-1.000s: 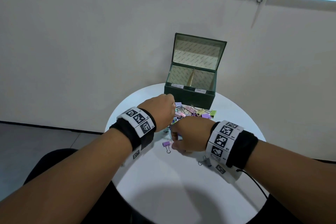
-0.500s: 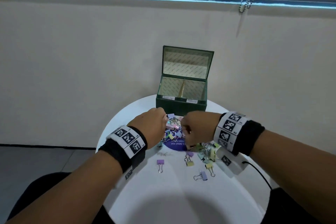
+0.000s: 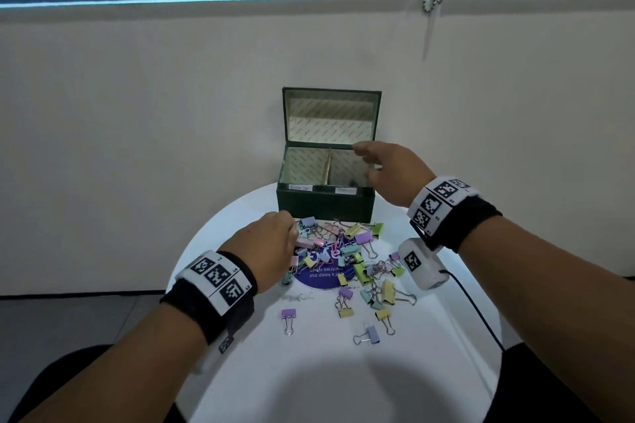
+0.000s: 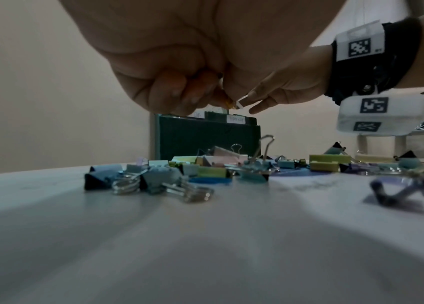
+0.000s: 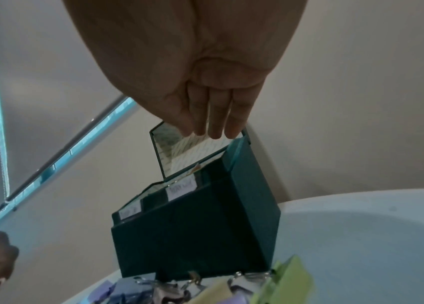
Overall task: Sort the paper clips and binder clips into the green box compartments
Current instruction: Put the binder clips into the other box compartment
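The green box [image 3: 326, 208] stands open at the far side of the round table, lid upright, a divider [image 3: 328, 168] splitting it in two. My right hand [image 3: 364, 161] hovers over the right compartment with fingers [image 5: 210, 123] straight and nothing in them. Something dark and blurred lies low in that compartment. A pile of pastel binder clips and paper clips [image 3: 343, 261] lies just before the box. My left hand [image 3: 288, 233] is at the pile's left edge. Its curled fingers [image 4: 169, 92] pinch a small yellow-orange piece [image 4: 227, 103], apparently a paper clip.
The white table [image 3: 309, 371] has a purple round sticker [image 3: 323, 280] under the pile. Loose binder clips lie nearer me, a purple one [image 3: 288, 314] and a bluish one [image 3: 371, 335]. A cable [image 3: 474, 306] trails from my right wrist. The wall is close behind the box.
My right hand has risen from the pile to above the box's right compartment, and its fingers have spread. My left hand stays at the pile's left edge.
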The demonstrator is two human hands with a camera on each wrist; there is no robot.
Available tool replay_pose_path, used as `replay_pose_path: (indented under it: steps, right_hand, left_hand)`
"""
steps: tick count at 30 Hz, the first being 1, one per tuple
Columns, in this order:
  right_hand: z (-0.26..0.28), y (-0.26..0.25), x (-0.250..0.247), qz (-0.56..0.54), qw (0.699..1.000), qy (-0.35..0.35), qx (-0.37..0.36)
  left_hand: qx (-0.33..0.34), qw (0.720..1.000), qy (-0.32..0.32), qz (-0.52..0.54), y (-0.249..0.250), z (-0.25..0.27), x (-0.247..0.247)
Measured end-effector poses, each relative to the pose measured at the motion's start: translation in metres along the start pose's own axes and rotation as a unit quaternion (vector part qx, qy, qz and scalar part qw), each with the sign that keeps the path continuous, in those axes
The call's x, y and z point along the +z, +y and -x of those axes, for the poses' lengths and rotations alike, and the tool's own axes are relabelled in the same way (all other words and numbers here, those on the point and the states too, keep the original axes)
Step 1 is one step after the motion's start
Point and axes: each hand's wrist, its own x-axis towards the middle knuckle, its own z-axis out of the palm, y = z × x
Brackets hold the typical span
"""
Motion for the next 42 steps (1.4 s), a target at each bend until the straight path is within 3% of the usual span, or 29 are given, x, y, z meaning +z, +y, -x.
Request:
replay_pose_path:
  steps: [3, 7, 9, 16, 21, 26, 32, 38, 40, 42]
  right_hand:
    - [0.019, 0.011, -0.001, 0.002, 0.999, 0.027, -0.024]
    - [0.047, 0.017, 0.004, 0.095, 0.982, -0.150, -0.065]
    - [0.052, 0.020, 0.010, 0.118, 0.972, -0.193, -0.056]
    - [0.062, 0.021, 0.020, 0.117, 0.966, -0.227, -0.042]
    - [0.063, 0.021, 0.022, 0.120, 0.959, -0.253, -0.035]
    - [0.063, 0.023, 0.023, 0.116, 0.962, -0.243, -0.037]
    - [0.061, 0.024, 0.026, 0.114, 0.963, -0.239, -0.058]
    - [0.063, 0.025, 0.030, 0.115, 0.965, -0.228, -0.065]
    - [0.063, 0.026, 0.028, 0.091, 0.975, -0.197, -0.057]
    - [0.063, 0.027, 0.026, 0.074, 0.982, -0.164, -0.058]
  left_hand:
    - [0.012, 1.000, -0.012, -0.008, 0.001, 0.001, 0.000]
    - [0.014, 0.999, -0.034, -0.010, 0.003, -0.008, -0.011]
    - [0.018, 0.999, -0.032, -0.021, 0.011, -0.020, -0.022]
    - [-0.008, 0.999, -0.041, -0.010, 0.048, -0.090, -0.043]
    - [-0.020, 0.996, -0.057, -0.062, 0.072, -0.131, -0.036]
    - [-0.042, 0.990, -0.088, -0.103, 0.082, -0.150, -0.027]
    - [0.007, 0.994, -0.069, -0.079, 0.083, -0.141, -0.031]
    - [0.063, 0.998, 0.001, 0.006, 0.082, -0.105, -0.040]
    - [0.092, 0.995, -0.032, 0.007, 0.083, -0.083, -0.037]
    - [0.121, 0.985, -0.120, -0.032, 0.081, -0.064, -0.031]
